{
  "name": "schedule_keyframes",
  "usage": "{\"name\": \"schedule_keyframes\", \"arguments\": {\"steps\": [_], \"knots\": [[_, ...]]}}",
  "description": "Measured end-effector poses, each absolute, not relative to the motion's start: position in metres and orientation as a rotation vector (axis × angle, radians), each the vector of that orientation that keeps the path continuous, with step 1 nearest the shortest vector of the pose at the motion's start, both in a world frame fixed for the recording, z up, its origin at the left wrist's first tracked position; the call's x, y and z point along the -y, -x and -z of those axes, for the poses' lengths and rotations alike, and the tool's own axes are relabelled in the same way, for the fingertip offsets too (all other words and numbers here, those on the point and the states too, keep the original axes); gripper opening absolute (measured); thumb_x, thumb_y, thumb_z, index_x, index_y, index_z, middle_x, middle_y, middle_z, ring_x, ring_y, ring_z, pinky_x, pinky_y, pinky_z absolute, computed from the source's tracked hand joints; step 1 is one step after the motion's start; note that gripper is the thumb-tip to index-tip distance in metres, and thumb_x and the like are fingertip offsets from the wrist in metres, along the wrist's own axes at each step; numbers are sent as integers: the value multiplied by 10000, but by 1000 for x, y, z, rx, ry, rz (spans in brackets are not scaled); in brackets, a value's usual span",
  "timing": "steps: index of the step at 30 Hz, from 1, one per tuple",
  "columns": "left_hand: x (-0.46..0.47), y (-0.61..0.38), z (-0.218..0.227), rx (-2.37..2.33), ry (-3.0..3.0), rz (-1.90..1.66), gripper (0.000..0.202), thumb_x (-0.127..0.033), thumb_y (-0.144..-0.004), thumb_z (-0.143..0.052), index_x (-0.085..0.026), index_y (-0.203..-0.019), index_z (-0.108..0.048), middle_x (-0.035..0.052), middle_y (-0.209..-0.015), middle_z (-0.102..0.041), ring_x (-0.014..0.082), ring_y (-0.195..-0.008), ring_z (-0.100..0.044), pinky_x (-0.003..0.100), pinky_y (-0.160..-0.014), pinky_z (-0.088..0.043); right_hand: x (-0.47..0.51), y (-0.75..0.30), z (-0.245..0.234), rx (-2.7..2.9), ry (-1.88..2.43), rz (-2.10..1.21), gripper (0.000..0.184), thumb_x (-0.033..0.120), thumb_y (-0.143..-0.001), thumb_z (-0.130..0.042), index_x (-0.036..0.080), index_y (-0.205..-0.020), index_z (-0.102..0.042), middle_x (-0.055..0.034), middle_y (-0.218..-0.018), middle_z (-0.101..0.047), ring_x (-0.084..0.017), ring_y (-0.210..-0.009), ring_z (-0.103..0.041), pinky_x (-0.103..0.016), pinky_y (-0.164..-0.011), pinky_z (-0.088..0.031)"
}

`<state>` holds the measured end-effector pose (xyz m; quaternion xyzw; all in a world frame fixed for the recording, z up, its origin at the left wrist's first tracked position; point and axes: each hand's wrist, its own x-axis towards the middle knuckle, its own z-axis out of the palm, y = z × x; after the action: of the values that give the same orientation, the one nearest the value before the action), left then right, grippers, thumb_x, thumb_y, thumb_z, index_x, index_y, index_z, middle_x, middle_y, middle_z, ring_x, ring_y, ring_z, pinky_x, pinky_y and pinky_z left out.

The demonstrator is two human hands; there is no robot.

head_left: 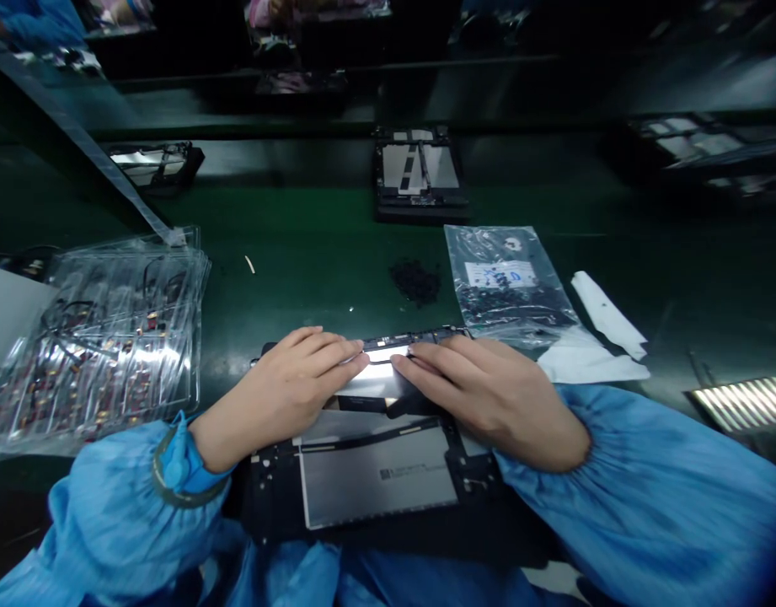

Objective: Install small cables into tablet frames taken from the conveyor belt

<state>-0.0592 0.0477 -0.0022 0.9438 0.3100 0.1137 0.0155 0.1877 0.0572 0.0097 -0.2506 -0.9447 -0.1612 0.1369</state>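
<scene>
An opened tablet-like device (381, 485) lies in front of me, its silver panel and black frame exposed. Over its far part my left hand (305, 367) comes in from the left, fingers closed together, tips at the device's far edge. From the other side my right hand (482, 384) reaches the same edge, with its fingers bent and pinched. A narrow dark line and a bright silver strip (375, 379) show in the gap between the fingertips. Whether a small part sits under the fingertips is hidden.
At left lies a stack of clear plastic trays (122, 354) with small parts. Beyond my hands are a pile of black bits (416, 281), a clear bag (511, 278) and white paper pieces (606, 312). Another opened device (419, 169) sits farther back; a lit striped panel (745, 402) is at right.
</scene>
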Motion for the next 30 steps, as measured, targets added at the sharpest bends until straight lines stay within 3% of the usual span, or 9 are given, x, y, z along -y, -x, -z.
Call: {"name": "schedule_keyframes", "arguments": {"steps": [6,9,12,14,16,20,24,27,30], "knots": [[-48,61,1,-970,-2897,-406,327,-90,-907,-403,-140,-1203,-534,108,-1187,-606,225,-1086,-555,417,-922,-475,-56,-207,-15,2743,724,596,317,35,-890,-379,129,-1027,-648,-121,-1094,-678,-220,-823,-588,-341,-611,-445],[-50,63,-2,-977,-2735,-475,309,-84,-911,-394,-169,-1155,-564,93,-1187,-596,203,-1080,-564,359,-873,-507,-47,-226,-15,2574,939,419,272,68,-876,-455,143,-1085,-612,-143,-1162,-648,-234,-839,-597,-368,-670,-488],[-53,61,-3,-1049,-2520,-490,275,-169,-948,-399,-186,-1188,-532,81,-1183,-574,167,-1059,-574,306,-866,-512,-31,-237,-12,2305,1255,110,193,187,-899,-503,172,-1063,-605,-118,-1003,-685,-233,-865,-640,-363,-730,-524],[-55,55,-2,-1229,-2465,-446,283,-302,-955,-427,-165,-1182,-526,84,-1114,-576,171,-967,-598,317,-832,-521,-21,-240,-7,2165,1490,-96,201,333,-922,-474,201,-964,-619,-70,-850,-703,-223,-774,-675,-342,-649,-545],[-58,49,-2,-1392,-2488,-368,315,-392,-947,-425,-141,-1048,-586,71,-965,-592,177,-838,-603,326,-759,-523,-14,-241,1,2037,1682,-338,292,455,-908,-450,219,-920,-622,-36,-740,-707,-210,-640,-681,-310,-523,-538],[-64,51,-12,-1552,-2440,-399,323,-412,-933,-431,-167,-821,-609,31,-788,-592,170,-731,-582,287,-644,-483,-9,-245,14,1791,1792,-697,384,558,-860,-444,228,-843,-639,-42,-766,-732,-218,-682,-704,-295,-549,-562],[-67,71,-37,-1733,-1863,-708,348,-477,-887,-473,-188,-708,-543,-29,-619,-524,121,-587,-531,227,-521,-417,-10,-249,17,1668,1732,-930,450,634,-790,-484,215,-805,-649,-65,-772,-732,-252,-758,-707,-331,-647,-583],[-69,77,-52,-1533,-1592,-718,501,-498,-961,-229,-199,-641,-472,-50,-474,-420,94,-435,-440,216,-434,-363,-11,-249,15,1647,1718,-1068,452,621,-764,-525,204,-864,-666,-76,-821,-734,-266,-805,-705,-353,-696,-580],[-71,70,-58,-1240,-1706,-505,746,-411,-953,92,-201,-524,-481,-6,-379,-421,113,-342,-400,277,-418,-380,-10,-248,19,1713,1689,-1149,450,611,-758,-528,204,-877,-677,-63,-723,-712,-265,-721,-701,-362,-659,-582]]}}
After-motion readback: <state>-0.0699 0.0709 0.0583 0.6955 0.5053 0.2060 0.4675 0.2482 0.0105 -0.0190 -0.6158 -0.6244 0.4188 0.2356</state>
